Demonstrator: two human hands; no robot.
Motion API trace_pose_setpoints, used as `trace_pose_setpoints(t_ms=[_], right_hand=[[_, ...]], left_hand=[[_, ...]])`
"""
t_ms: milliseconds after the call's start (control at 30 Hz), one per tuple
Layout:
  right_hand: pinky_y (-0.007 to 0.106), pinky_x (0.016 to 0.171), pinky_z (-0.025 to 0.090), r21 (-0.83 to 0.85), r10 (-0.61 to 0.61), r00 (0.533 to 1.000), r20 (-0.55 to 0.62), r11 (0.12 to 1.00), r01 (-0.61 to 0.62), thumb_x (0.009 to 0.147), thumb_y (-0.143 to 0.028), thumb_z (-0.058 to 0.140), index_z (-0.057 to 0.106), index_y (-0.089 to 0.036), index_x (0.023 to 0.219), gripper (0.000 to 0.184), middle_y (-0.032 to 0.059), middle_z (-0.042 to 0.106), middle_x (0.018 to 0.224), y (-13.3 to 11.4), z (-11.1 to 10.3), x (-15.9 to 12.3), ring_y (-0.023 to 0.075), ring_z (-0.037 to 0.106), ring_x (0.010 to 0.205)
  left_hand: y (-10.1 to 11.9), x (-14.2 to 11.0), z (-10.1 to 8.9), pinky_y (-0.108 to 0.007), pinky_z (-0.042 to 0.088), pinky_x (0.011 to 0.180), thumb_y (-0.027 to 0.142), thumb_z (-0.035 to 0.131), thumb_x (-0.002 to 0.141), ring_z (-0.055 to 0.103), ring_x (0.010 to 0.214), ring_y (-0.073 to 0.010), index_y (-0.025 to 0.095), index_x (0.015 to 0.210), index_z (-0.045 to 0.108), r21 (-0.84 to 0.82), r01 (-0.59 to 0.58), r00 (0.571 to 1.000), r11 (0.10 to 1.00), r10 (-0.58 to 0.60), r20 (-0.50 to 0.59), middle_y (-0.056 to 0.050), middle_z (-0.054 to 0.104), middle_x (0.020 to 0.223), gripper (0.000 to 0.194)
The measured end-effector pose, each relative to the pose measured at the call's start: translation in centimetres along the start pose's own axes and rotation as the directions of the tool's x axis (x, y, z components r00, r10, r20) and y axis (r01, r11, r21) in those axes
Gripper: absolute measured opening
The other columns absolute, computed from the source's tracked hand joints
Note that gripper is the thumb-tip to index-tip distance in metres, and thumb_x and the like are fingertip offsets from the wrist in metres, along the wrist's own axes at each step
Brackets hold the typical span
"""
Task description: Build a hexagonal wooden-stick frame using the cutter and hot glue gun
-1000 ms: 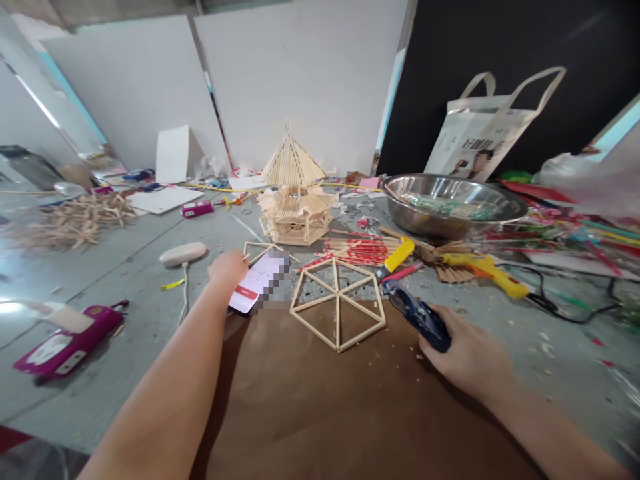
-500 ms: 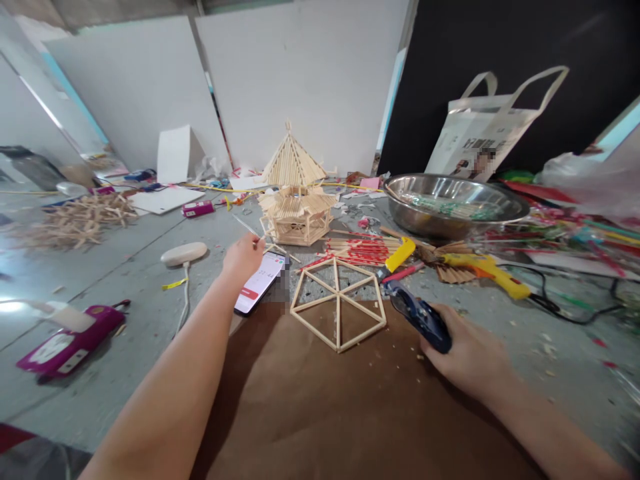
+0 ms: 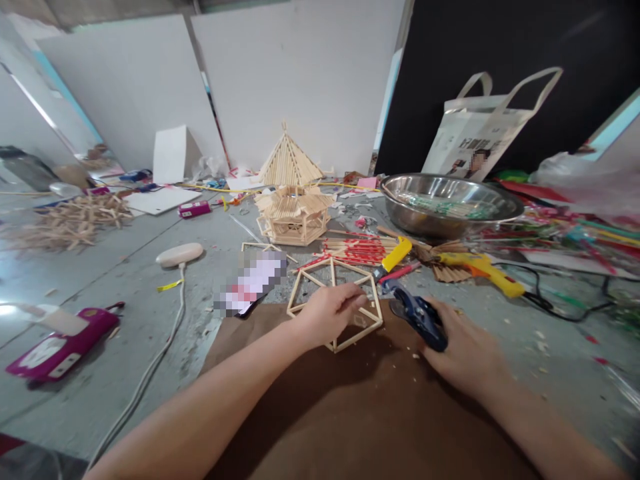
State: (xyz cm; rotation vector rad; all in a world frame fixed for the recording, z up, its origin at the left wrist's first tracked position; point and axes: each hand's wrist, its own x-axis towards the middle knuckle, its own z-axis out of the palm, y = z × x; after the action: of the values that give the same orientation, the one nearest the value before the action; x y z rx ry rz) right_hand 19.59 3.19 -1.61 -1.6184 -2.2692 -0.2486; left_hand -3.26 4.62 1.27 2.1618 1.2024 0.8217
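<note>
My left hand [image 3: 333, 313] is over a flat hexagonal frame of thin wooden sticks [image 3: 309, 321] with spokes meeting in its middle. Its fingers are pinched together, and whatever lies between them is too small or hidden to name. The hand covers part of the frame. On the right, my right hand [image 3: 463, 343] is closed around a dark blue hand cutter [image 3: 423, 317], whose head points left toward the frame. A brown sheet [image 3: 320, 407] lies beneath both. A phone [image 3: 257, 277], its screen blurred, rests left of the frame.
Behind stands a stick pavilion model [image 3: 293, 217] with a pointed roof. Red-marked sticks [image 3: 357, 250], a yellow utility knife [image 3: 397, 255] and a yellow glue gun [image 3: 485, 270] lie near a steel basin [image 3: 450, 227]. Leftward are a white cable device [image 3: 179, 255] and purple power strip [image 3: 65, 347].
My left hand has come from beside the phone, rightward and nearer, to over the hexagonal frame. My right hand stays nearly in place with the cutter.
</note>
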Motion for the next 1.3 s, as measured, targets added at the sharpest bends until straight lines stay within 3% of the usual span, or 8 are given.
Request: trace_pose_setpoints(t_ms=[133, 233, 500, 933, 1300], right_hand=[[0.035, 0.067, 0.043, 0.045, -0.033, 0.999, -0.004, 0.998, 0.033, 0.058, -0.022, 0.049, 0.041, -0.016, 0.110, 0.052, 0.0098, 0.060, 0.093, -0.3, -0.2, 0.0, 0.0261, 0.056, 0.083], [0.035, 0.069, 0.042, 0.099, -0.049, 0.999, -0.005, 0.994, 0.049, 0.058, -0.022, 0.051, 0.041, -0.018, 0.109, 0.052, 0.0088, 0.059, 0.094, -0.6, -0.6, -0.1, 0.0255, 0.055, 0.085], [0.033, 0.069, 0.040, 0.213, -0.105, 0.994, -0.004, 0.972, 0.104, 0.062, -0.023, 0.051, 0.043, -0.021, 0.104, 0.043, 0.0064, 0.059, 0.092, -1.4, -1.3, -0.2, 0.0226, 0.055, 0.083], [0.034, 0.073, 0.040, 0.224, -0.075, 0.995, 0.059, 0.973, 0.060, 0.063, -0.030, 0.056, 0.042, -0.019, 0.107, 0.048, 0.0086, 0.058, 0.099, -1.6, -1.1, -0.5, 0.0243, 0.053, 0.090], [0.034, 0.072, 0.039, 0.221, -0.079, 0.995, 0.069, 0.973, 0.062, 0.068, -0.032, 0.054, 0.042, -0.021, 0.107, 0.043, 0.0079, 0.057, 0.099, -2.0, -1.6, -0.5, 0.0240, 0.054, 0.089]], left_hand=[[0.6, -0.3, 0.3, -0.018, 0.037, 0.065, 0.027, 0.039, 0.081, 0.049, 0.071, -0.0101, 0.014, 0.087, 0.054, -0.252, -0.051, 0.998, 0.966, 0.043, -0.035, -0.002, 0.057, 0.077, 0.020], [0.8, -0.3, 0.3, -0.018, 0.037, 0.066, 0.027, 0.040, 0.081, 0.048, 0.071, -0.0097, 0.013, 0.084, 0.054, -0.330, -0.042, 0.999, 0.943, 0.035, -0.029, -0.002, 0.056, 0.077, 0.020], [1.1, -0.7, 1.1, -0.017, 0.034, 0.055, 0.031, 0.039, 0.081, 0.039, 0.059, -0.0074, 0.011, 0.075, 0.053, -0.397, 0.000, 0.998, 0.918, 0.025, 0.057, 0.001, 0.045, 0.063, 0.025], [1.1, -1.0, 1.9, -0.021, 0.040, 0.062, 0.039, 0.039, 0.080, 0.048, 0.069, -0.0118, 0.011, 0.079, 0.054, -0.553, 0.044, 0.994, 0.832, 0.017, 0.105, -0.003, 0.052, 0.070, 0.032], [1.3, -1.0, 2.1, -0.020, 0.040, 0.061, 0.041, 0.038, 0.080, 0.049, 0.069, -0.0120, 0.012, 0.083, 0.055, -0.551, 0.090, 0.993, 0.830, -0.031, 0.116, -0.004, 0.055, 0.074, 0.033]])
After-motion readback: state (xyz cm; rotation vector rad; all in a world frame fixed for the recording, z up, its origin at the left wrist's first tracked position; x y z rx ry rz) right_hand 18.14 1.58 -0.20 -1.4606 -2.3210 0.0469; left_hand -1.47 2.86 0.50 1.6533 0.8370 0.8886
